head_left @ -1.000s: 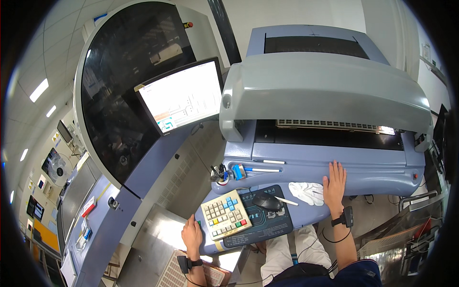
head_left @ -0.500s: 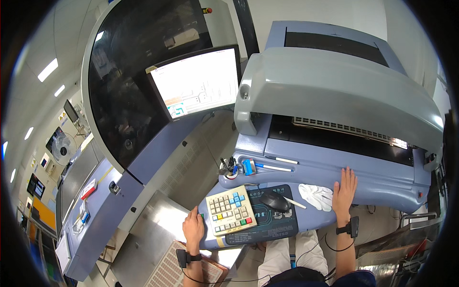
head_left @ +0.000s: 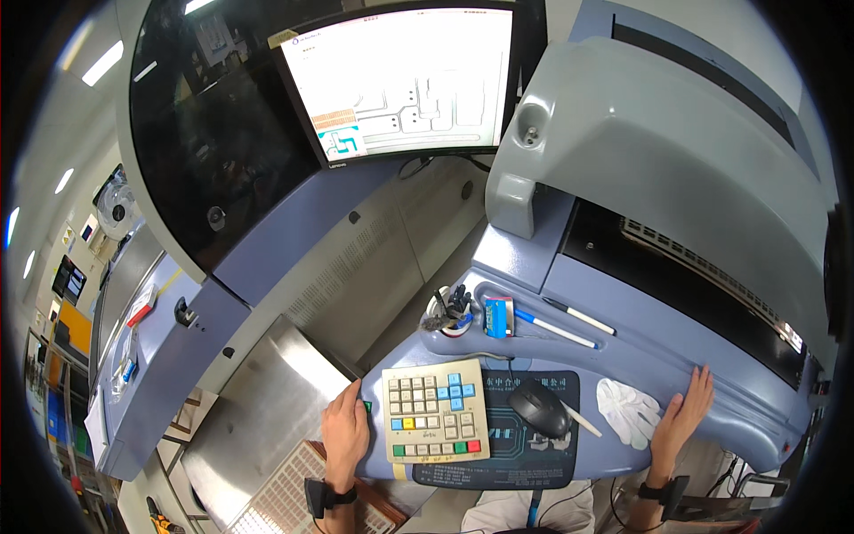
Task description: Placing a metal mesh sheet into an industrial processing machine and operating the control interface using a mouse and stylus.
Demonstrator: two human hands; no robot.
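My left hand (head_left: pixel 345 432) rests at the left edge of the console, beside a cream keypad (head_left: pixel 434 411) with coloured keys. It looks open, its fingers lying along the edge next to a small green button (head_left: pixel 367 407); nothing shows in its grip. My right hand (head_left: pixel 680 423) lies open, fingers stretched out, on the blue-grey console top (head_left: pixel 614 356). Close beside it is a crumpled white glove (head_left: pixel 628 412). Between my hands, a black mouse (head_left: pixel 538 408) sits on a dark printed mouse pad (head_left: pixel 498 473), with a white pen-like stick (head_left: pixel 583 418) by it.
A lit monitor (head_left: pixel 400 80) shows line drawings. Behind the console's near ledge stand a pen cup (head_left: pixel 449 311), a blue box (head_left: pixel 499 318) and two pens (head_left: pixel 556 329). The machine's grey hood (head_left: pixel 658 133) arches at right. A metal table (head_left: pixel 267 392) bears a gridded panel (head_left: pixel 289 494).
The view has shifted, bringing the monitor and keypad closer and turning the console. Both hands keep their places on the console, the left by its edge, the right beside the glove.
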